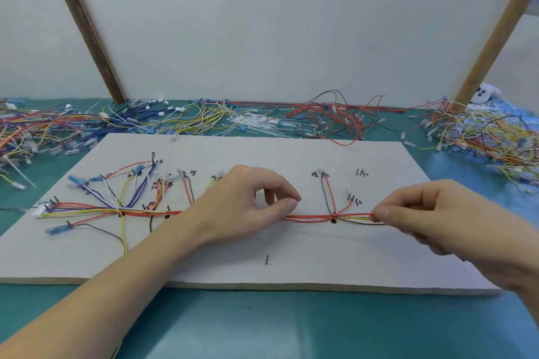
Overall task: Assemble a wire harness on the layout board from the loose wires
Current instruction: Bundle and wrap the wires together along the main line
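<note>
A pale layout board (306, 248) lies on the green table, with black pegs and handwritten labels. A wire harness (315, 216) of red, yellow and dark wires runs along its middle, fanning out at the left into branches with blue and clear terminals (76, 181). My left hand (248, 204) rests on the bundle at the board's centre, fingers curled and thumb pinching the wires. My right hand (431, 210) pinches the bundle's right end between thumb and forefinger, just right of a black dot (334, 221) where two wires branch upward.
Heaps of loose coloured wires lie along the table's back: left pile (35, 128), white cable ties (256, 122), red and black tangle (335, 116), right pile (481, 137). A leaning white panel with wooden edges (87, 29) stands behind. A lone peg (266, 260) sits near the board's front.
</note>
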Action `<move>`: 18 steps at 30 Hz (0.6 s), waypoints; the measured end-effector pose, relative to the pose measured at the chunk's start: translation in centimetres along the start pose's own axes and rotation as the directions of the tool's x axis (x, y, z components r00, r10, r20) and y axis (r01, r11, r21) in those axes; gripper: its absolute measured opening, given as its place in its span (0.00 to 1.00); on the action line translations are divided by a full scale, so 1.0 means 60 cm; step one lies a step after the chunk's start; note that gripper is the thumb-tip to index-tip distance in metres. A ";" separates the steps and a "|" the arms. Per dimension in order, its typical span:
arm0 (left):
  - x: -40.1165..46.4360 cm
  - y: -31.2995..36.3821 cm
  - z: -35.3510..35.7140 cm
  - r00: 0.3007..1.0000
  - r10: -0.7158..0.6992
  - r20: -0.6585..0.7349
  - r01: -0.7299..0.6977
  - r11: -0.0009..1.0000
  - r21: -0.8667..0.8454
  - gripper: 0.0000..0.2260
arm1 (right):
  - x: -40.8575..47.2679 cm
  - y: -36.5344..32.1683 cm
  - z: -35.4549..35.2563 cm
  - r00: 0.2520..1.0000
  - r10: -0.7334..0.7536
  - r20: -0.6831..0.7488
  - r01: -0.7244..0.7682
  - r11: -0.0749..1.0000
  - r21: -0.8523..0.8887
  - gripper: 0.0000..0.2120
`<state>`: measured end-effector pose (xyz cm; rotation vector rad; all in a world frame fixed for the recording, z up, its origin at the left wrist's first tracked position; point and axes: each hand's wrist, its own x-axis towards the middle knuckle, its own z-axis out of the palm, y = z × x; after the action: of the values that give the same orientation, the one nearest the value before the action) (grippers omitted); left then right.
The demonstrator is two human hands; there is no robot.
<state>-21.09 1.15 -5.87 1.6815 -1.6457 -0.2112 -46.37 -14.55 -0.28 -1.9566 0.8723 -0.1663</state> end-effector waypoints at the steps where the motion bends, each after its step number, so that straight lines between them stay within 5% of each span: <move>1: 0.004 0.006 0.001 1.000 0.013 0.009 -0.013 1.000 0.012 0.05 | 0.007 0.006 -0.010 1.000 0.015 0.007 -0.015 0.999 -0.040 0.07; 11: 0.067 0.061 0.058 0.974 -0.008 0.225 -0.025 0.989 0.146 0.08 | 0.063 0.034 -0.031 0.995 0.092 0.047 -0.077 0.962 -0.262 0.07; 18: 0.056 0.043 0.081 0.987 0.041 0.153 -0.058 0.993 0.107 0.08 | 0.105 0.013 -0.050 0.999 -0.030 -0.039 0.017 0.957 -0.291 0.07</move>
<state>-25.49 -3.51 -6.40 1.7409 -1.8392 -0.2309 -43.45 -20.91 -0.75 -2.2445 0.9445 -0.0980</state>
